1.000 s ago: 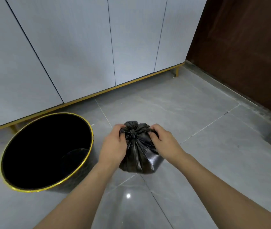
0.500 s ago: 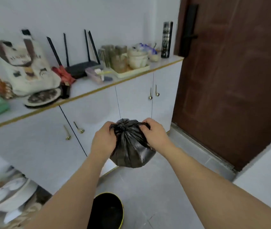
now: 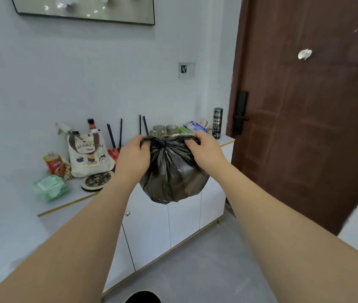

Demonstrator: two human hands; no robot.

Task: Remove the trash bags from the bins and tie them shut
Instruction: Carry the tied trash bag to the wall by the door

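A full black trash bag (image 3: 171, 173) hangs in the air at chest height, in front of a white cabinet. Its top is gathered into a knot between my hands. My left hand (image 3: 133, 157) grips the left tail of the bag's neck. My right hand (image 3: 206, 153) grips the right tail. Both tails are pulled apart sideways. The black bin (image 3: 143, 297) shows only as a dark rim at the bottom edge, below the bag.
A white cabinet (image 3: 182, 217) with a gold-edged top stands along the wall. On it lie a tote bag (image 3: 88, 155), a red can (image 3: 54, 164), a green wipes pack (image 3: 50, 186), a router, cups and a dark flask (image 3: 217, 122). A brown door (image 3: 309, 110) is at right.
The view has risen from the floor and bin to the cabinet top and wall. Both hands have lifted the bag from near the floor up to chest height, keeping hold of its neck.
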